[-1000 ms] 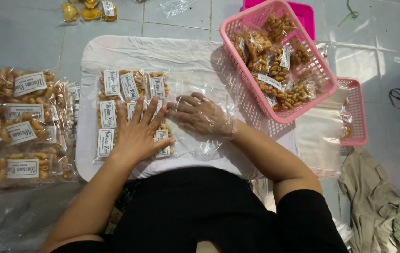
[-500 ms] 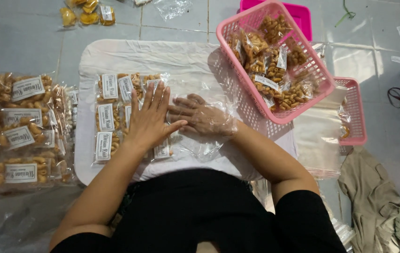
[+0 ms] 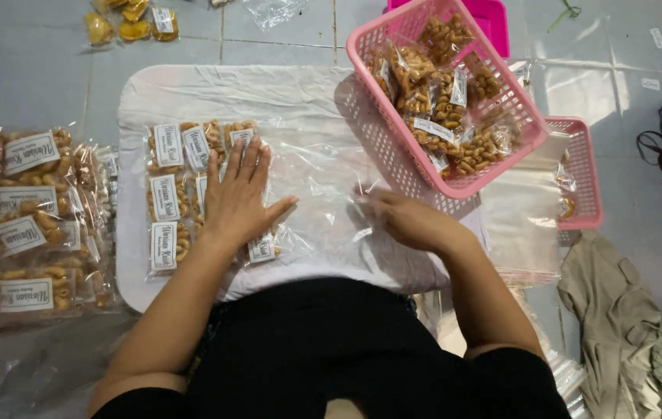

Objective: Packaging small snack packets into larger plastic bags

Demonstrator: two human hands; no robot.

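While the grey tiled floor point(image 3: 36, 70) carried everything in view, the white cloth-covered board point(image 3: 300, 93) lay at its centre, directly in front of the seated person. Left of the board sat a large stack of bagged snack packets point(image 3: 20, 217), each with a white label. A pink basket point(image 3: 455, 101) holding further loose packets rested tilted at the board's upper right corner, with a smaller pink basket point(image 3: 587, 178) just beyond it.

On the board, a large clear plastic bag point(image 3: 323, 186) lay flat, its closed end covering a grid of small labelled snack packets point(image 3: 168, 194) arranged in rows. The left hand point(image 3: 238, 198) lay flat and spread on the packets, pressing them through the film and grasping nothing. The right hand point(image 3: 405, 217) rested at the bag's open right edge with its fingers curled toward the film; whether it pinched the film could not be told.

Compared with half a second earlier, the right hand had withdrawn from inside the bag to its mouth, leaving the packets seated within. This suggested that loading was finished and the open end was ready for handling
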